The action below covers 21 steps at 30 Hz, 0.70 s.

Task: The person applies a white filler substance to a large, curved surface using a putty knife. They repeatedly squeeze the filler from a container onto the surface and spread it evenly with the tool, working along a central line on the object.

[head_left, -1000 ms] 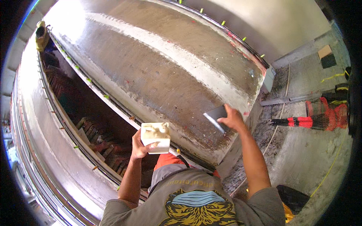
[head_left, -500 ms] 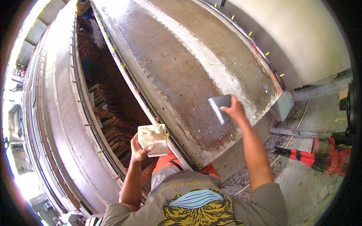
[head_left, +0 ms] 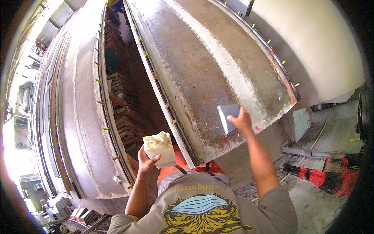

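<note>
A cream-coloured square tub (head_left: 165,153) with lumpy pale paste on its top is in my left hand (head_left: 146,160), the thumb against its side. It is held close to my body, by the near end of a long worktable. My right hand (head_left: 243,121) grips a flat, grey, rectangular scraper (head_left: 225,117) with thumb and fingers. The blade is over the near part of the long table top (head_left: 187,78), beside a whitish band (head_left: 218,54). Whether its edge touches the surface I cannot tell.
A second long table (head_left: 83,128) runs along the left, with small pegs along its edge. Dark stacked slabs (head_left: 126,124) fill the gap between the tables. Yellow-green pegs (head_left: 269,41) line the far right edge. Red and black netting (head_left: 319,179) lies on the floor at right.
My view has turned, so the tables appear shifted and more of the floor at lower left shows. The scraper is a little lower in the picture. Both hands keep their grips.
</note>
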### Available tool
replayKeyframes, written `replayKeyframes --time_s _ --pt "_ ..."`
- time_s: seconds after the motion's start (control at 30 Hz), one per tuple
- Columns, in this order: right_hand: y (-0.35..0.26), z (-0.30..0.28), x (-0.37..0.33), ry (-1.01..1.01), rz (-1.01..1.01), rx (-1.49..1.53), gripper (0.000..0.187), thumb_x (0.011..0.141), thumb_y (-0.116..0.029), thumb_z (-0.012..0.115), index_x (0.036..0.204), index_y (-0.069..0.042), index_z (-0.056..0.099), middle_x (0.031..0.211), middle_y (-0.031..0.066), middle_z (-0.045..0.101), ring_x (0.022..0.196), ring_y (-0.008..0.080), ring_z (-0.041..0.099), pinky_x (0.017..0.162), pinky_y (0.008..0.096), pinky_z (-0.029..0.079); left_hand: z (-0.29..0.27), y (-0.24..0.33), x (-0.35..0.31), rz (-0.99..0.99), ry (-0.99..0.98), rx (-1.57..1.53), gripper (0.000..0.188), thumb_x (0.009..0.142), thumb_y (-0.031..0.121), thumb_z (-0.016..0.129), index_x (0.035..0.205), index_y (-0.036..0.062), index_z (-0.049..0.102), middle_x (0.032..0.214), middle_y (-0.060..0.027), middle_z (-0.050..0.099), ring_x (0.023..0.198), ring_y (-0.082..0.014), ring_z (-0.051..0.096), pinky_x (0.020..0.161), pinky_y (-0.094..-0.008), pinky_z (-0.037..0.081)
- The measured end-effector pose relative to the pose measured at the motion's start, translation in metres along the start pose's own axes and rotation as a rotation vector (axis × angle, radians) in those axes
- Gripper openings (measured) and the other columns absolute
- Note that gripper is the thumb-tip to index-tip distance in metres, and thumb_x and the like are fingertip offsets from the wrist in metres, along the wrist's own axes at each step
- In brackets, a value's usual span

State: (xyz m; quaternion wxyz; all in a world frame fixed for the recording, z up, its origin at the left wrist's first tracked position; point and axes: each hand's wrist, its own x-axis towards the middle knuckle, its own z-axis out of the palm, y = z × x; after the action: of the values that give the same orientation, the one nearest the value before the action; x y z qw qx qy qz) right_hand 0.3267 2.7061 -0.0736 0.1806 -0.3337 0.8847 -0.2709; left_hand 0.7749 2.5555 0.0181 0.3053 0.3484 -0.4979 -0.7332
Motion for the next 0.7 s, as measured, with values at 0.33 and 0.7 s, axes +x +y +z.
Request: replayKeyframes --time_s 0.33,0.7 --pt "0.040 0.005 -0.053 0.124 0.103 0.048 0.066 0.071 -0.034 0.085 0.116 0.004 0.055 0.104 0.0296 0.068 0.099 0.0476 0.067 0.084 0.0521 0.053 0.010 0.000 -0.014 0.048 0.002 0.059 0.086 0.070 0.033 0.094 0.134 -0.0049 0.051 0.123 -0.0126 0.066 0.113 -0.0219 0.064 0.100 -0.0390 0.050" --pt "0.034 0.020 -0.064 0.122 -0.613 -0.547 0.043 0.088 -0.010 0.053 0.129 -0.010 0.066 0.127 0.0154 0.069 0.109 0.0378 0.067 0.087 0.0486 0.055 0.020 -0.005 -0.029 0.049 -0.026 0.043 0.085 0.070 0.034 0.094 0.133 -0.0048 0.052 0.122 -0.0123 0.066 0.111 -0.0209 0.065 0.100 -0.0385 0.051"
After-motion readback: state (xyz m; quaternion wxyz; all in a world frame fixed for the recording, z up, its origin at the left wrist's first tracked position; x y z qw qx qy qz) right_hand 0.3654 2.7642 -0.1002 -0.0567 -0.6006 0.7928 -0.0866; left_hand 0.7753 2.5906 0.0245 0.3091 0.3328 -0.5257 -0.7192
